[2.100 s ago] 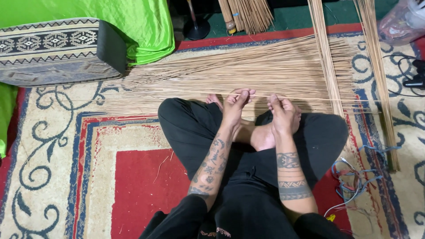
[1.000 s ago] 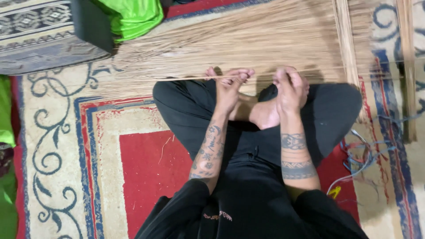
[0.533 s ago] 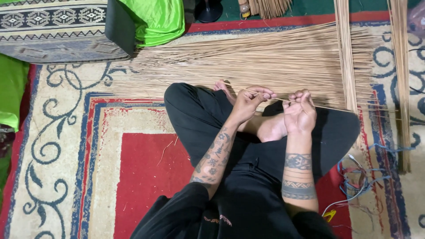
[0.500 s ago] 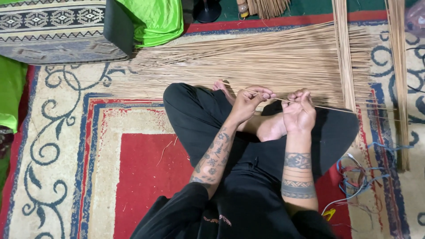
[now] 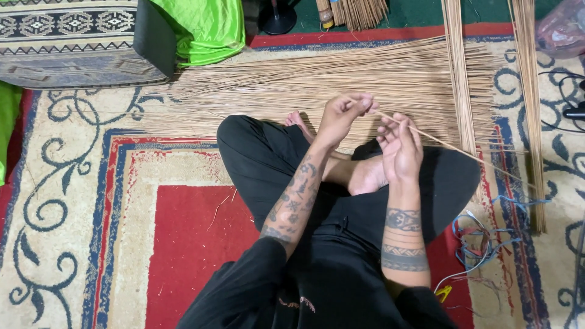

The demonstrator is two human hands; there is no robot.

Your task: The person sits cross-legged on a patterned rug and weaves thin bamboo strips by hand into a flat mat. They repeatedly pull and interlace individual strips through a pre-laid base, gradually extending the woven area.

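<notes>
I sit cross-legged in black trousers on a patterned rug. My left hand (image 5: 344, 116) pinches the near end of one thin straw-coloured stick (image 5: 451, 146) above my feet. My right hand (image 5: 400, 149) also grips this stick a little further along, fingers curled around it. The stick runs out to the right over my knee. Beyond my hands a wide layer of the same thin sticks (image 5: 341, 79) lies spread across the rug.
Two long bundles of sticks (image 5: 458, 73) lie lengthwise at the right. A patterned cushion (image 5: 67, 42) and green cloth (image 5: 198, 27) sit at the back left. Blue cords (image 5: 481, 244) lie by my right knee. A black cable (image 5: 563, 97) is at the far right.
Both hands have lifted off the spread sticks and risen, now holding a single stick drawn out to the right. The view has tilted slightly.
</notes>
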